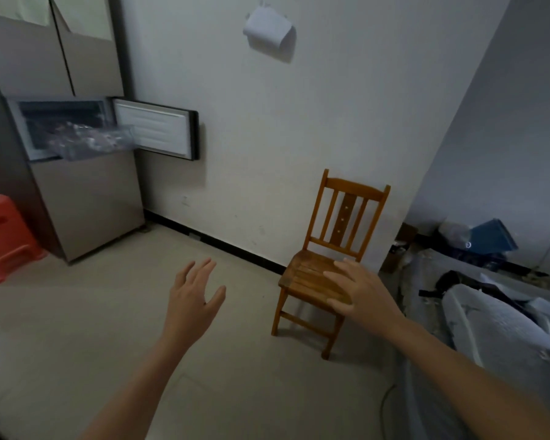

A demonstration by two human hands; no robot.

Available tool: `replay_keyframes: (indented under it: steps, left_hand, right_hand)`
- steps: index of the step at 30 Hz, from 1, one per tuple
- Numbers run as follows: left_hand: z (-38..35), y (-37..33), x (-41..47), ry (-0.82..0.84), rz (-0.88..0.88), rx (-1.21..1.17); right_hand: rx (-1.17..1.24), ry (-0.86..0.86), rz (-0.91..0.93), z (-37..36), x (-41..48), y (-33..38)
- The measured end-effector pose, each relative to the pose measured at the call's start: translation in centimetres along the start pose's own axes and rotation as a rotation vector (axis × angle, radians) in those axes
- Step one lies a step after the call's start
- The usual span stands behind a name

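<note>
Clear bags [83, 140] are kept in the open fridge drawer [126, 138], left of the chair [343, 217]. Its seat is overlapped by the spread right hand [359, 290]; the left hand [191, 300] is spread too.

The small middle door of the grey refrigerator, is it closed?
No, the small middle door of the grey refrigerator stands swung open to the right, with a clear drawer pulled out.

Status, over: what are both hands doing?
Left hand open, in the air. Right hand open, over the wooden chair seat; contact unclear. Fridge door open, far left.
</note>
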State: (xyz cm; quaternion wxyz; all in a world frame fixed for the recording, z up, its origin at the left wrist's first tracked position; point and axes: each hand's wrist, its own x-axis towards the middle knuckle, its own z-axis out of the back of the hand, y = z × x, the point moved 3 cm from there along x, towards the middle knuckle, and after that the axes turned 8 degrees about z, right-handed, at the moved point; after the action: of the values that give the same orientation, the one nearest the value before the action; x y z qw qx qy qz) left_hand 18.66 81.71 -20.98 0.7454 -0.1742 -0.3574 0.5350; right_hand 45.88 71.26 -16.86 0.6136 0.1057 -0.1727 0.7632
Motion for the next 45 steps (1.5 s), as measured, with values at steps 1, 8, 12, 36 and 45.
replay_keyframes:
  steps: [1,8,12,36,45]
  left_hand:
    - [-0.5,-0.3,0.8,0.001,-0.006,0.002]
    - [-3.8,-1.6,6.8,-0.002,0.039,0.002]
    - [-6.5,-2.2,11.1,-0.044,0.079,0.050]
    - [-10.3,3.6,28.2,-0.396,0.441,0.282]
    - [-6.9,12.9,39.7,-0.475,0.469,0.262]
  right_hand:
    - [0.038,0.018,-0.010,-0.4,0.7,-0.6]
    - [0.128,0.040,0.052,-4.5,6.1,-5.3]
    - [0.178,0.006,0.084,-6.7,10.2,-9.5]
    - [0.269,-0.039,0.532,-21.5,38.5,-19.2]
    - [0.246,-0.091,0.577,-25.4,53.7,-16.4]
